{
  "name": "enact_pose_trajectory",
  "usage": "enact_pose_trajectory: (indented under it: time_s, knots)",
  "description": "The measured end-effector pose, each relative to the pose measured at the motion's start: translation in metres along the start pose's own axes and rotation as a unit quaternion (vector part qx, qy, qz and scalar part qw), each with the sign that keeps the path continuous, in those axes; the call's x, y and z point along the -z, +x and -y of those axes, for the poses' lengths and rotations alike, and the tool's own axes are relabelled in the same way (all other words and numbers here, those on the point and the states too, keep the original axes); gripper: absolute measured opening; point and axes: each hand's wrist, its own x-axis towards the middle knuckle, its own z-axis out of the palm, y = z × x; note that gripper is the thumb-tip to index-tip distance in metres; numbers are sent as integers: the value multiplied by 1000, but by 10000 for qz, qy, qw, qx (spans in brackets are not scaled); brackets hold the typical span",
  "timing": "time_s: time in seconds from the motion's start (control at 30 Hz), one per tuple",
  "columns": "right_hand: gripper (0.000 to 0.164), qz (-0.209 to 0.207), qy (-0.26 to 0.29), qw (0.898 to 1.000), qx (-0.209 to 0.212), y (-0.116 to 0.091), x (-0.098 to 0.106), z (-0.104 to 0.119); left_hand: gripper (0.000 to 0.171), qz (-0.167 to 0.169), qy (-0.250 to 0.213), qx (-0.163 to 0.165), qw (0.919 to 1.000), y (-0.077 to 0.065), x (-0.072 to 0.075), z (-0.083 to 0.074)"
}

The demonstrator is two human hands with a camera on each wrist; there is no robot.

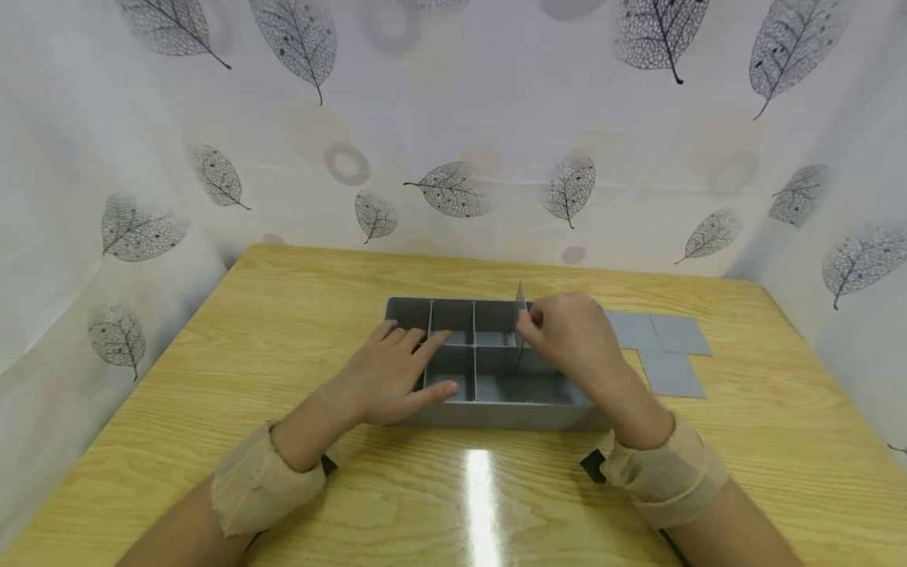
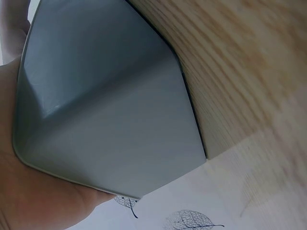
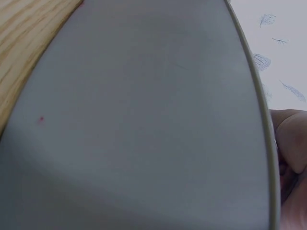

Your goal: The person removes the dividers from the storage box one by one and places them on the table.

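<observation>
A grey divided box (image 1: pixel 496 417) sits on the wooden table, with thin grey partitions splitting its inside into several compartments. My left hand (image 1: pixel 397 370) rests over its left part, fingers spread and straight. Between thumb and curled fingers, my right hand (image 1: pixel 577 339) pinches a thin grey divider (image 1: pixel 520 296), which stands upright in the back right part and rises above the rim. Whether its lower edge is seated is hard to tell. Both wrist views are mostly filled by the box's outer wall (image 2: pixel 120 129); the right hand (image 3: pixel 291 143) shows only at the edge.
Three loose flat grey panels (image 1: pixel 673 373) lie on the table (image 1: pixel 283 315) just right of the box. A leaf-patterned curtain (image 1: pixel 453 118) hangs behind and at both sides. Wrapped bands (image 1: pixel 669 472) with dark parts sit on both wrists.
</observation>
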Motion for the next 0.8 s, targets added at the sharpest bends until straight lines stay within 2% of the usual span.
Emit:
enact_pose_trajectory:
  time_s: [0.27, 0.53, 0.7, 0.8]
  knots:
    - [43, -670, -151, 9972, 305, 2, 3, -3, 81, -21, 35, -30, 10000, 0, 0, 0]
    - [42, -811, -226, 9957, 389, 3, 7, -2, 81, -11, 4, -36, 10000, 0, 1, 0]
    - [38, -1251, -231, 9900, 615, 3, 10, -3, 81, -28, 16, -42, 10000, -1, 1, 0]
    - [33, -1514, -42, 9861, 686, 2, 15, -6, 81, -20, 25, -45, 10000, -1, 1, 0]
